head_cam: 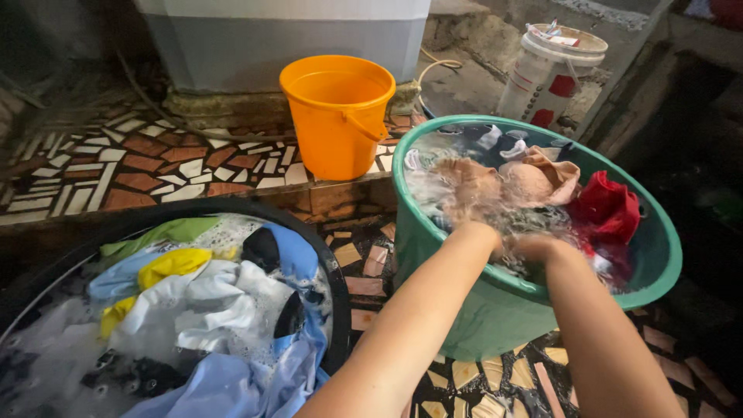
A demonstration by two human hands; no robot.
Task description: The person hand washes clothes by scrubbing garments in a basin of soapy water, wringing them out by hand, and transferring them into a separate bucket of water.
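Note:
Both my hands are plunged into the water of a green plastic basin (495, 310) on the right. My left hand (469, 203) is under the churning water on a pale beige garment (534, 179). My right hand (520, 244) is beside it, at the wrist in splashing water, its fingers blurred. A red cloth (607, 207) lies at the basin's right side, and dark and white clothes float at the back. Whether the fingers grip the cloth is hidden by the water.
A black tub (334, 263) at the left holds soapy clothes in blue, white, yellow and green. An orange bucket (338, 116) stands on a raised mosaic tile ledge. A white lidded pail (549, 73) and a large grey-white appliance (286, 39) are behind.

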